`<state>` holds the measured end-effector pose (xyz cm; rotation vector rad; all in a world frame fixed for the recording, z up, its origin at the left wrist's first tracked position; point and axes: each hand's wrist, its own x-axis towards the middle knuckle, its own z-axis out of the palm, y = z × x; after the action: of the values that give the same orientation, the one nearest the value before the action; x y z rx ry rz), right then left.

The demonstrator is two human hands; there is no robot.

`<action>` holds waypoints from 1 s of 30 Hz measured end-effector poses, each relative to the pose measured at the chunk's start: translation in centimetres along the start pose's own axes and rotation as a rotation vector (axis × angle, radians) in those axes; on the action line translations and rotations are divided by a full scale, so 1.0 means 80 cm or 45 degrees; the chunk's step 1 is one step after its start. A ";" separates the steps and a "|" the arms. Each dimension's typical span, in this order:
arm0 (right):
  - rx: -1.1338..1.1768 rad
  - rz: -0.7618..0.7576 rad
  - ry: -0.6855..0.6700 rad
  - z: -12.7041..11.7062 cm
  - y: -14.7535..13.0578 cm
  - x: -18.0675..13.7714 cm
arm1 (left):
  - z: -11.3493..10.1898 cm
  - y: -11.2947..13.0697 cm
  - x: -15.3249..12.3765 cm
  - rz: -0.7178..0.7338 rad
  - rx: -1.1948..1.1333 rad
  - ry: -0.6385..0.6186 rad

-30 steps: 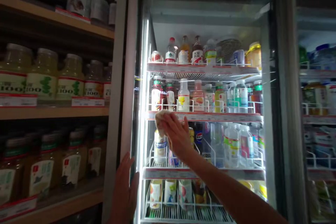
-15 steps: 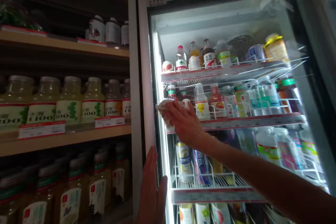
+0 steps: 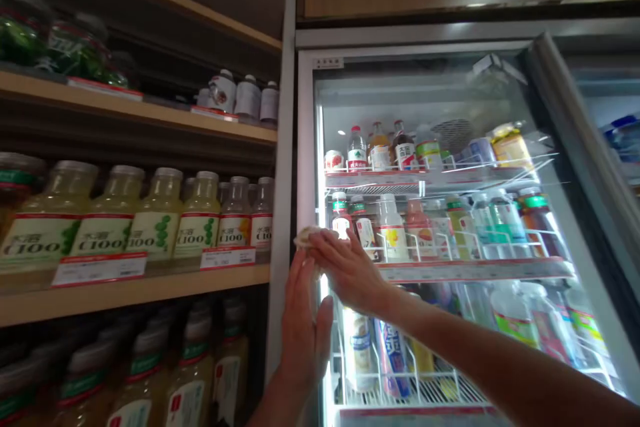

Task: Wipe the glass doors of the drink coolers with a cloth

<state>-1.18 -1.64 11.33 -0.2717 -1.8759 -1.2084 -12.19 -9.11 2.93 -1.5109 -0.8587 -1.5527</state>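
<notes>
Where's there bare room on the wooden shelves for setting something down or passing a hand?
The second visible shelf down seems to have a dark gap between green-filled jars and pale bottles; a hand might pass above those bottles. It's crowded below, with C100 bottles side by side, and by the cooler frame, where the left hand and right hand crowd together.

A pale, off-white cloth (image 3: 304, 238), crumpled, was held partway up the white left upright of the cooler frame (image 3: 306, 147). Only its puckered upper left part was exposed, the rest being covered; it was seemingly pressed against the frame, whose inner side was lit.
</notes>
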 end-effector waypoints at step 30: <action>0.041 0.290 0.192 -0.036 0.137 0.065 | 0.068 -0.019 0.051 0.240 0.333 0.170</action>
<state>3.67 0.22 22.69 -0.3565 -1.6832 -1.0153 -10.93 -3.95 7.44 -1.2484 -0.7852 -1.3310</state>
